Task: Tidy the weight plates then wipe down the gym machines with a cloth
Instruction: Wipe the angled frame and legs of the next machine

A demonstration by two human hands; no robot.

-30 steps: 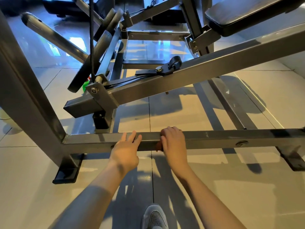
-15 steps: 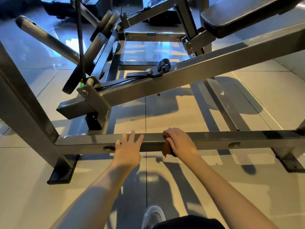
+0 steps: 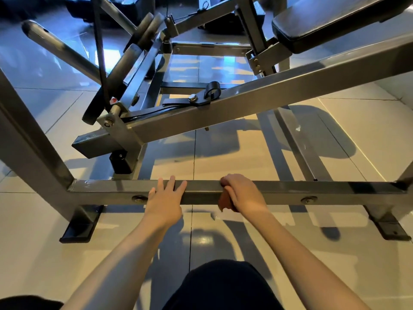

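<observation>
Both our hands meet the low grey steel crossbar (image 3: 335,191): left hand (image 3: 164,203) lies flat, fingers straight; right hand (image 3: 242,195) grips a rust-orange cloth (image 3: 224,201) against it. Beyond, a slanted grey beam (image 3: 268,97) crosses.

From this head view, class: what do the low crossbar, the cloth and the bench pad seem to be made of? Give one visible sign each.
Low crossbar: likely grey-painted steel; square tube, bolt heads, dull sheen.
Cloth: soft orange-brown fabric, weave unclear; it bunches under the right hand.
Bench pad: probably black vinyl; smooth, rounded edges.

Head view, steeply down, close.
</observation>
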